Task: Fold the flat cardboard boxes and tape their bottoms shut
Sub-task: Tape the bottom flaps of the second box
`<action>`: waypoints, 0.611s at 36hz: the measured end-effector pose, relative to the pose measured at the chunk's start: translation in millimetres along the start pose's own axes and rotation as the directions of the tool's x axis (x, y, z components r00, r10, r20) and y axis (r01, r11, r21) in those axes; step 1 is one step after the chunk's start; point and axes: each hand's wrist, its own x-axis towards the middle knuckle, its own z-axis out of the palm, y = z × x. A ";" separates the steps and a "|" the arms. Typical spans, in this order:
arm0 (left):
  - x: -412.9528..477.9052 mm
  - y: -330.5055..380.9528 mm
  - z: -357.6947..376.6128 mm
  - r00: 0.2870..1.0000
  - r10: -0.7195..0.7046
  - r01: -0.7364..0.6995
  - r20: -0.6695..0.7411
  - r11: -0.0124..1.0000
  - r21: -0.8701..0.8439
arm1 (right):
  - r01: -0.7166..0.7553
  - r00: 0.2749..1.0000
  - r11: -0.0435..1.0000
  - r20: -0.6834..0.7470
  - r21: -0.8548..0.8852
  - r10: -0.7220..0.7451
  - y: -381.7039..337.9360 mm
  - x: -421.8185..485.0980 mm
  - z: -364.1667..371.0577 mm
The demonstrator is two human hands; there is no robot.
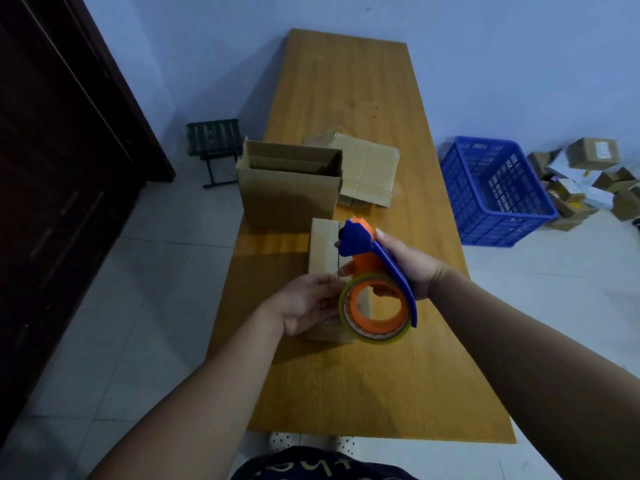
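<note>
Your right hand (pixel 412 268) grips the blue-and-orange plastic tape dispenser (pixel 360 242); your left hand (pixel 304 303) pinches its yellowish tape roll (pixel 377 336).

The left hand (pixel 304 303) reaches its fingertips to the rim of the yellowish clear tape roll (pixel 377 338), where they slip partly out of sight — whether they pinch a free tape end cannot be told. The right hand (pixel 412 268) grips the blue and orange plastic tape dispenser (pixel 363 251), whose handle covers most of its fingers. Under both hands, the small brown cardboard box (pixel 323 247) shows only its far part. Beyond the hands, the flat brown cardboard sheet (pixel 370 168) is partly hidden by the open brown cardboard box (pixel 287 195). Far to the right of the right hand, the heap of small brown parcels (pixel 588 181) is cut by the picture's edge — its labels are too small to read.
</note>
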 end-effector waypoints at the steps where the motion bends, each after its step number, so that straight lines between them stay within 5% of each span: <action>1: 0.5 0.5 1.2 1.000 0.001 -0.001 -0.016 1.000 0.014 | -0.004 1.000 1.000 -0.004 -0.004 0.004 0.0 -0.3 -0.2; 13: 10.4 -8.5 17.7 0.960 0.170 -0.095 -0.223 0.945 0.312 | -0.047 0.998 0.995 0.024 -0.088 0.050 -4.3 -10.6 -3.1; 22: 6.9 -12.5 18.4 0.972 0.186 -0.120 -0.146 0.922 0.369 | -0.027 0.999 0.984 0.034 -0.178 0.034 -9.2 -21.1 -4.5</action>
